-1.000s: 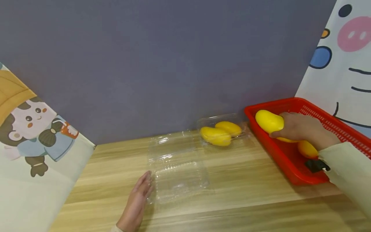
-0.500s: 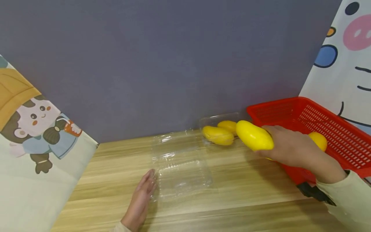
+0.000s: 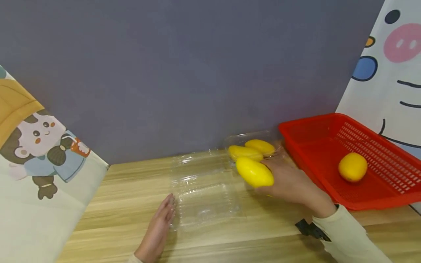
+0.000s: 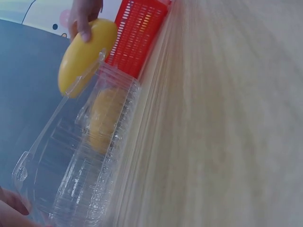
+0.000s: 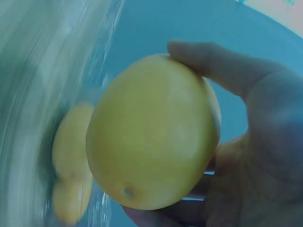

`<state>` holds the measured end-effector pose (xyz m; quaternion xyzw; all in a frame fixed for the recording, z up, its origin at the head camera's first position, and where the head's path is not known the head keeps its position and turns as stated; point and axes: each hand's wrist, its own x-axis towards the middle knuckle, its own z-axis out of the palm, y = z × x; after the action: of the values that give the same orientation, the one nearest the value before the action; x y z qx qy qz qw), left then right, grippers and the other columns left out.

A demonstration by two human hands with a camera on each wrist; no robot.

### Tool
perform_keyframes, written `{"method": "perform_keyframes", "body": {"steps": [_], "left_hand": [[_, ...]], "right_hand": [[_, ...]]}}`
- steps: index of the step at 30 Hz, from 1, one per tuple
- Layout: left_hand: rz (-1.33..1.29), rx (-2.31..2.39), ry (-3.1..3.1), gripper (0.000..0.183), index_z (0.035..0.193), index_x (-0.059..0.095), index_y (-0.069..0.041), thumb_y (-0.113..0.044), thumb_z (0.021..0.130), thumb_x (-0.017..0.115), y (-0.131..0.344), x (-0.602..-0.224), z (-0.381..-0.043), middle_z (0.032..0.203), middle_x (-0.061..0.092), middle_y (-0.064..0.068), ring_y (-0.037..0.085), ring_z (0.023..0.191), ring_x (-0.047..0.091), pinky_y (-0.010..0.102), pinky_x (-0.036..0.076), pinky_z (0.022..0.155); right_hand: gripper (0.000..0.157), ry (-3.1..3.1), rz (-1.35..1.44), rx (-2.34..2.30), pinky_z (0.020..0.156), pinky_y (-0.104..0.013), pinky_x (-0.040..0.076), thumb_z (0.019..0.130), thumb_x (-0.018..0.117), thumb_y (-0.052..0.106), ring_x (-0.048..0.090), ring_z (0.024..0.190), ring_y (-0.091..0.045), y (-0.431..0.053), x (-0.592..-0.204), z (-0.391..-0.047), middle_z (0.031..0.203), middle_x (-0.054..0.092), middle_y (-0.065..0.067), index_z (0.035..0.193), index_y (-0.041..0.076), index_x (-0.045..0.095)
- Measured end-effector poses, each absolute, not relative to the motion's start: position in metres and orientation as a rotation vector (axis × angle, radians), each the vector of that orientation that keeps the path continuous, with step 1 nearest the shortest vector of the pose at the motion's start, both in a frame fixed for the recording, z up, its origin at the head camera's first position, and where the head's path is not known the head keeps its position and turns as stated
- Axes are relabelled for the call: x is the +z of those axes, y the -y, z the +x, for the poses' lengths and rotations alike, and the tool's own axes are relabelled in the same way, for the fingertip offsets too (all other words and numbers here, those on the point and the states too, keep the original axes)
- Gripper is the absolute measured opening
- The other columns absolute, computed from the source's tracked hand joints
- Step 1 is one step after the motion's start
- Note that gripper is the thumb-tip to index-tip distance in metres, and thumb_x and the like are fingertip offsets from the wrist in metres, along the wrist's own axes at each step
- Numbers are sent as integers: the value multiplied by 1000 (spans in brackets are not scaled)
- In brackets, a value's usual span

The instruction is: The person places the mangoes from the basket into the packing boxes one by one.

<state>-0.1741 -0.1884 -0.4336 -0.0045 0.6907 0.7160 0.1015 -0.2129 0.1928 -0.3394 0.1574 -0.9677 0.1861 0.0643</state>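
Note:
My right hand (image 3: 289, 180) grips a yellow mango (image 3: 254, 171) above the table, just in front of a filled clear plastic clamshell. Thumb and fingers wrap the mango (image 5: 151, 132) in the right wrist view. A sliver of yellow also shows beneath the hand; I cannot tell whether it is a second mango. Two mangoes (image 3: 245, 152) lie in the filled clamshell (image 3: 236, 139). My left hand (image 3: 156, 226) lies with straight fingers along the left edge of another clear clamshell (image 3: 205, 204), which stands open with its lid toward the wall and no fruit in it.
A red plastic basket (image 3: 315, 160) stands on the right with one yellow mango (image 3: 353, 167) in it. A grey wall (image 3: 184, 80) rises behind the wooden table (image 3: 125, 204). Printed cartoon panels (image 3: 42, 146) flank both sides.
My right hand has lifted the mango out of the red basket and carried it left, to in front of the filled clamshell. My left hand has stayed at the open clamshell's edge.

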Motion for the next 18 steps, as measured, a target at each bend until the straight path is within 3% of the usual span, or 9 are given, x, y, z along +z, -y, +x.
{"method": "perform_keyframes", "body": {"steps": [2,10,18], "left_hand": [[-9,2118,-2034,60,159,4,-4,-22,108,30,189,-434,-174,167,1,17,38,155,2,51,6,126],[-10,2069,-2067,60,160,8,-6,-27,108,32,190,-432,-172,168,4,17,36,155,6,47,11,125],[-3,2054,-2061,61,160,6,-8,-31,109,29,189,-431,-172,168,2,17,37,155,4,51,8,126]], "right_hand": [[81,2931,499,557,94,-56,50,73,78,54,58,121,-34,-179,-339,-214,132,63,-12,136,9,56],[84,2942,590,610,77,-43,55,72,80,52,66,101,-23,-137,-343,-211,126,66,-7,140,11,53],[85,2952,639,575,90,-49,54,73,81,49,63,113,-30,-108,-348,-208,132,62,-11,142,11,51]]}}
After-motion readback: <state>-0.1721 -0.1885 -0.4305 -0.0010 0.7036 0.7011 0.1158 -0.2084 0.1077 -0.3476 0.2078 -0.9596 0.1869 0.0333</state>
